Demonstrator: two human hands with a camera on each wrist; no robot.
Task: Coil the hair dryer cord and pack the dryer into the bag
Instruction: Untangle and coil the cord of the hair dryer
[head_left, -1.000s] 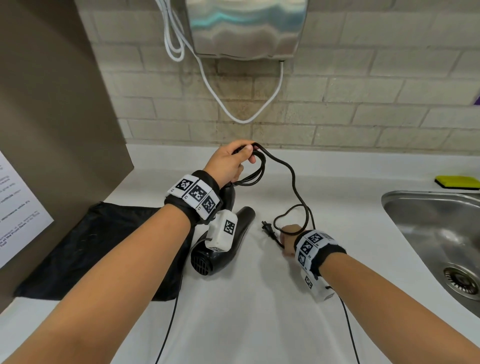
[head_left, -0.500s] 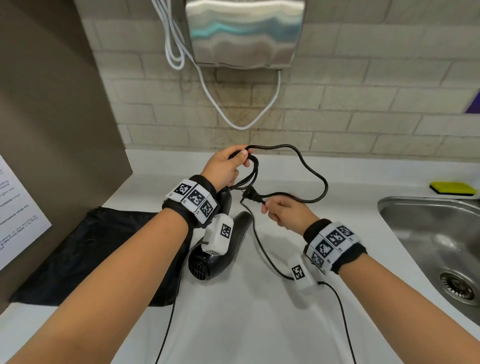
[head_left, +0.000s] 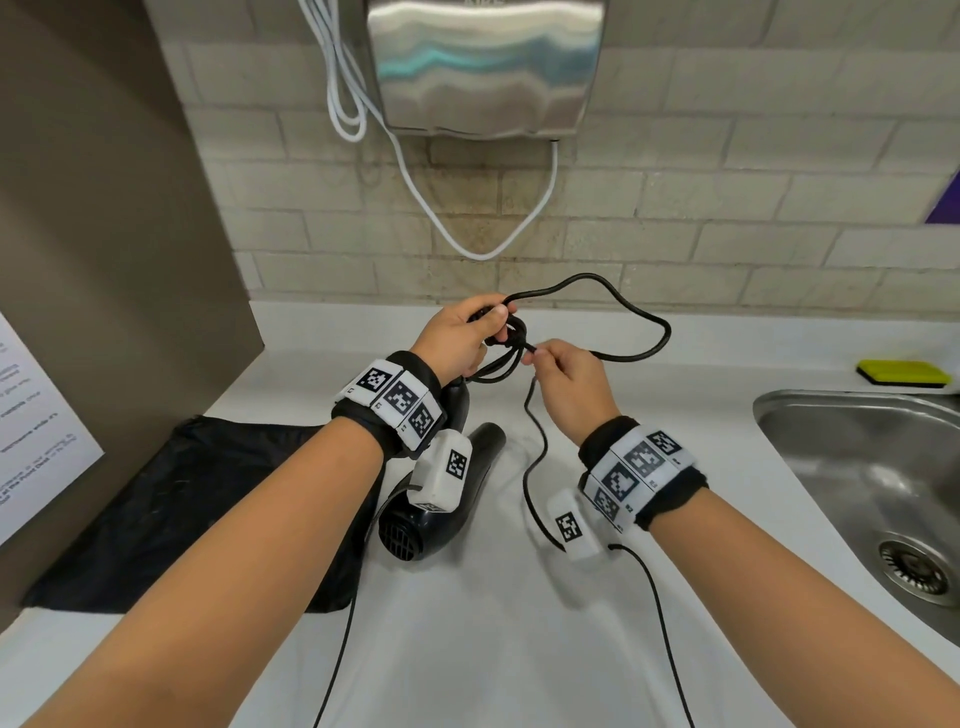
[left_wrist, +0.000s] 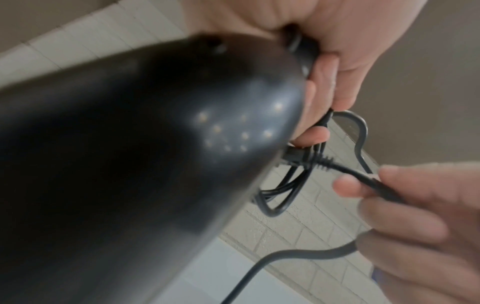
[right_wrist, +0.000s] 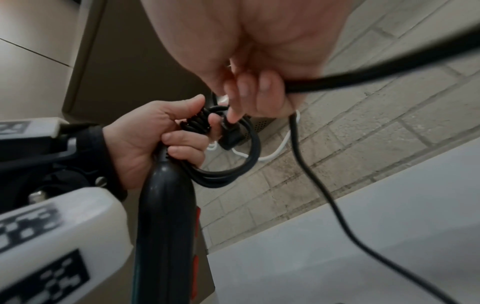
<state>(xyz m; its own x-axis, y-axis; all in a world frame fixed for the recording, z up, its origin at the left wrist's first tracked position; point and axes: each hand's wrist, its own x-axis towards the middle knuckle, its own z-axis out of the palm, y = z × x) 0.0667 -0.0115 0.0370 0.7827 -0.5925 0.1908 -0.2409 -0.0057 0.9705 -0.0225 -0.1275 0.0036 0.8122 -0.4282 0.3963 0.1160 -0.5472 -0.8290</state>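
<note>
The black hair dryer (head_left: 441, 499) has its body near the white counter and its handle (right_wrist: 166, 205) pointing up into my left hand (head_left: 493, 322). That hand grips the handle end together with several coils of the black cord (right_wrist: 226, 170). My right hand (head_left: 535, 356) pinches the cord just behind the plug (left_wrist: 293, 158), which sits right at the coils. A loose loop of cord (head_left: 623, 322) arcs to the right, above the counter. The black bag (head_left: 182, 519) lies flat on the counter at the left, partly under my left forearm.
A steel sink (head_left: 857, 467) is set into the counter at the right, with a yellow sponge (head_left: 904, 371) behind it. A metal hand dryer (head_left: 485, 67) and its white cable (head_left: 483, 249) hang on the brick wall. A brown partition (head_left: 104, 260) stands at the left.
My right hand has lifted the plug end off the counter and carried it up and left to the coils in my left hand. The loose cord now forms a raised loop.
</note>
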